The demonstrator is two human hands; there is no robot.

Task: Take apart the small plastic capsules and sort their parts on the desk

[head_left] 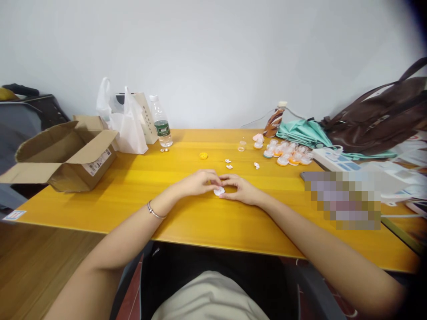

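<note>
A small white round disc [219, 192] is between my two hands, at or just above the table top. My left hand [203, 182] comes in from the left, its fingertips pinched together at the disc's upper edge. My right hand [240, 190] curves round the disc's right side, with thumb and fingers on it. Fine marks on the disc are too small to read. Just beyond lie two small white pieces, one [227, 161] behind the other [229, 167]. Another white piece [256, 166] lies to their right, and a yellow round part [203, 156] to their left.
Several clear-topped round pieces [283, 159] with coloured bases stand back right, near a clear ring [241, 148], a brown bottle [274, 121] and a brown bag [370, 118]. On the left are an open cardboard box [78, 166], a white plastic bag [128, 133] and a water bottle [162, 126].
</note>
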